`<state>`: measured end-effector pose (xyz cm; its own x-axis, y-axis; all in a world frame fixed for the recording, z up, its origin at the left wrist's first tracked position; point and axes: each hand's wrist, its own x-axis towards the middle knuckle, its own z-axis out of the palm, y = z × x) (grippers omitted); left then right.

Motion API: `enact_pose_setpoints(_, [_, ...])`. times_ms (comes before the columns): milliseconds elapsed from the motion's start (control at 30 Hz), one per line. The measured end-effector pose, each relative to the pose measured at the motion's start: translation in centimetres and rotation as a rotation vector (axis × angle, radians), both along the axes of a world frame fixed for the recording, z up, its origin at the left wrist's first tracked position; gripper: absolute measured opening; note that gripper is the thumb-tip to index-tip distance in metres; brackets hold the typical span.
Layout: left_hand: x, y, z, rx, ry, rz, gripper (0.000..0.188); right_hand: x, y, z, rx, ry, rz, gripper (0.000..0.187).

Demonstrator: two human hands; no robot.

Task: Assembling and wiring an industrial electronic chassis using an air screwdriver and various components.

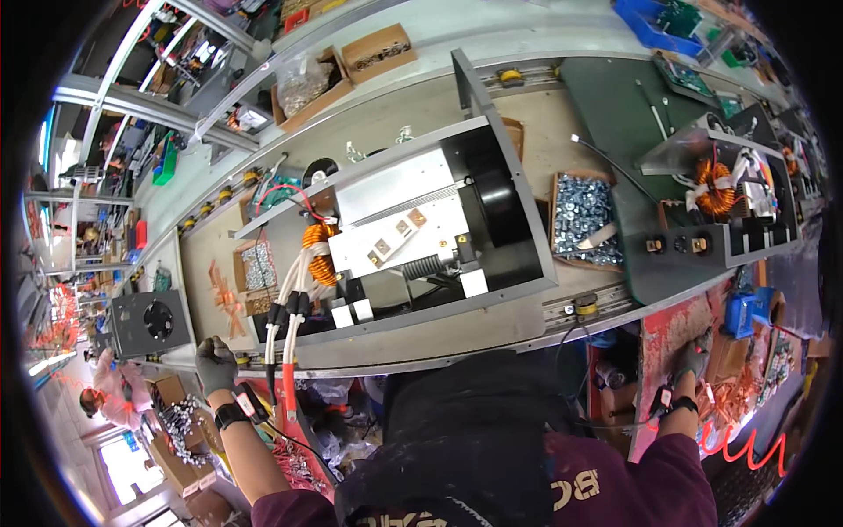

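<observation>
My left hand (pixel 216 364), in a grey glove, is closed in a curl at the front edge of the workbench; whatever its fingers may hold is hidden. To its right stands an open grey metal housing (pixel 518 206) with silver metal blocks (pixel 399 233) inside. A copper-wound ring coil (pixel 320 253) sits at the housing's left end. Thick white cables with black and red sleeves (pixel 289 378) hang from there over the bench edge. Far to the right, my gloved right hand (pixel 692 358) is low beside a worn red board (pixel 665 351); its fingers are too small to read.
A box of small metal nuts or screws (pixel 581 215) lies right of the housing. A second housing with a coil (pixel 716 189) stands on a green mat (pixel 606 114). A black fan panel (pixel 156 321) is at the left end. Copper strips (pixel 733 395) lie near my right arm.
</observation>
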<state>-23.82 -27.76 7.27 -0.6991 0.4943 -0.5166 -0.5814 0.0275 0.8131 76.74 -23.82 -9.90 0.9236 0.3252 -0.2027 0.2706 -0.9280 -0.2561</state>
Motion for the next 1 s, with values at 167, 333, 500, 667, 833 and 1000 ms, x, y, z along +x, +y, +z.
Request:
enact_pose_setpoints(167, [4.3, 1.1, 6.3, 0.229, -0.134, -0.076, 0.012, 0.1, -3.5, 0.9, -0.234, -0.141, 0.514, 0.035])
enact_pose_setpoints(333, [8.8, 2.7, 10.0, 0.317, -0.075, -0.127, 0.027, 1.6, -4.7, -2.0, -0.103, -0.235, 0.072, 0.043])
enact_pose_setpoints(500, [11.6, 5.7, 11.5, 0.207, 0.022, -0.261, 0.024, 3.6, -4.0, -6.3, -0.254, -0.044, -0.111, 0.030])
enact_pose_setpoints(667, [12.8, 10.1, 11.7, 0.126, 0.088, -0.421, 0.029, 5.6, -6.5, -8.1, 0.236, 0.498, -0.376, 0.017])
enact_pose_setpoints(833, [14.1, 15.9, 12.0, 0.037, 0.155, -0.670, 0.024, -1.5, -5.8, -2.1, 0.957, 0.854, -0.561, 0.024])
enact_pose_setpoints(1000, [17.2, 21.4, 11.7, -0.046, 0.294, -0.873, 0.026, -15.4, 0.3, 13.2, 1.406, 0.828, -0.096, 0.025])
